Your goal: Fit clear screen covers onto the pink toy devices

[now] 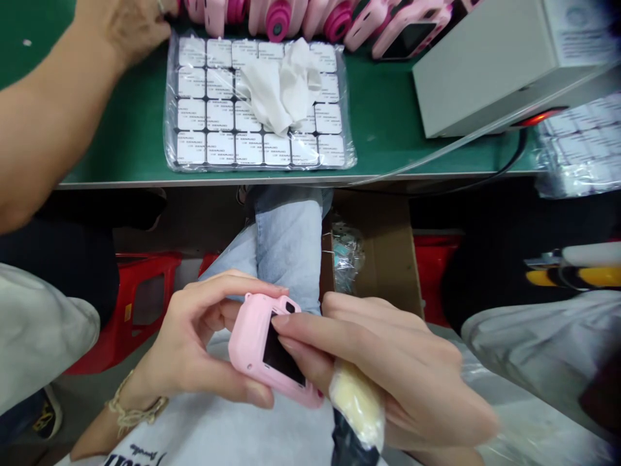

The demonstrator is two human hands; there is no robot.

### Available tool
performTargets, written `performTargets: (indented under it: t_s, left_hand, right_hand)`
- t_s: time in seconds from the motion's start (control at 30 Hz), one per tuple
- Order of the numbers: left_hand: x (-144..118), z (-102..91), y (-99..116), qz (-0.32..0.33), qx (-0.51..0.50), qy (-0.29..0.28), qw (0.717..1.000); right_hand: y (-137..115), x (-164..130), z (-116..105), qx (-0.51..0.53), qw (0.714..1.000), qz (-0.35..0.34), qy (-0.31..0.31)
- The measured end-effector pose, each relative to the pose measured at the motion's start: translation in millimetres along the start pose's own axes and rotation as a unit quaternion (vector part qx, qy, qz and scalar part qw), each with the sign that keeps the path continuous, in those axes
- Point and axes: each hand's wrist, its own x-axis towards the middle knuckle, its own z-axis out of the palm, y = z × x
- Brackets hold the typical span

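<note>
A small pink toy camera (252,336) with a dark screen (284,353) is held over my lap, tilted with the screen side turned to the right. My left hand (198,343) grips its left end, thumb below and fingers along the top. At the upper edge of the screen, the thumb and index finger of my right hand (388,362) touch the surface, close together. Under that palm, the curled fingers hold a pale yellow, plastic-wrapped object (358,404) with a black lower part. Whether anything thin sits between the fingertips cannot be seen.
On the green table (381,145) lies a bagged tray of white squares (220,116) with a crumpled white cloth (281,84) on it. Several pink cameras (279,19) line the back. A grey box (485,65) stands right. Another person's arm (63,110) reaches in from the left.
</note>
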Motion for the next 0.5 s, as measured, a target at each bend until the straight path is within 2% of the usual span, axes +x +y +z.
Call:
performTargets:
  t_s: [0.1,0.23,0.4,0.5]
  left_hand:
    - [0.0,-0.3,-0.6,0.004,0.004,-0.003,1.000]
    - [-0.3,-1.7,0.9,0.028,0.030,-0.008,0.999]
    - [-1.2,-1.2,3.8,0.012,0.039,0.006,0.999]
    - [-1.6,0.2,3.5,0.032,0.056,0.008,0.998]
  right_hand:
    - [-0.7,0.0,1.1,0.003,1.000,0.024,-0.013]
    - [-1.1,-2.1,-0.2,-0.026,0.999,0.015,-0.018]
    - [-2.5,-7.4,-4.5,-0.017,0.999,-0.007,-0.048]
    - [-3.1,-7.8,-7.7,-0.025,0.999,0.003,-0.045]
